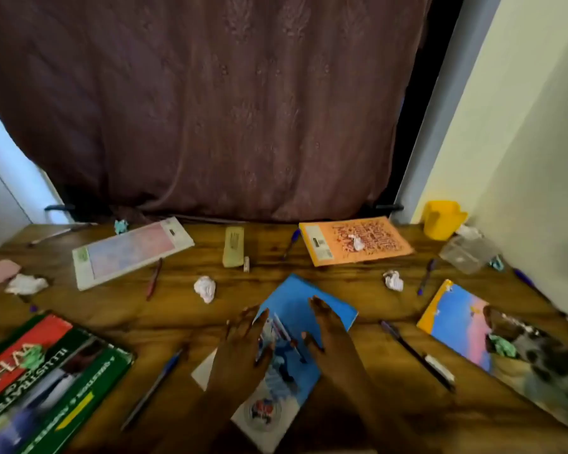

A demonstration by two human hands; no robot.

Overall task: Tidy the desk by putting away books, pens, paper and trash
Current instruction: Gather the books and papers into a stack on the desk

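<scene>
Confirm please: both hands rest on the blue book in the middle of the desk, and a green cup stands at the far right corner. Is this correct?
One detail is wrong: the cup at the far right corner is yellow, not green, as the head view shows. The rest holds: the left hand and the right hand both rest on the blue book in the middle of the desk.

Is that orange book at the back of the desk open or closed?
Closed. The orange book lies flat on the desk with its whole cover showing and no pages spread. A small white paper scrap sits on it.
</scene>
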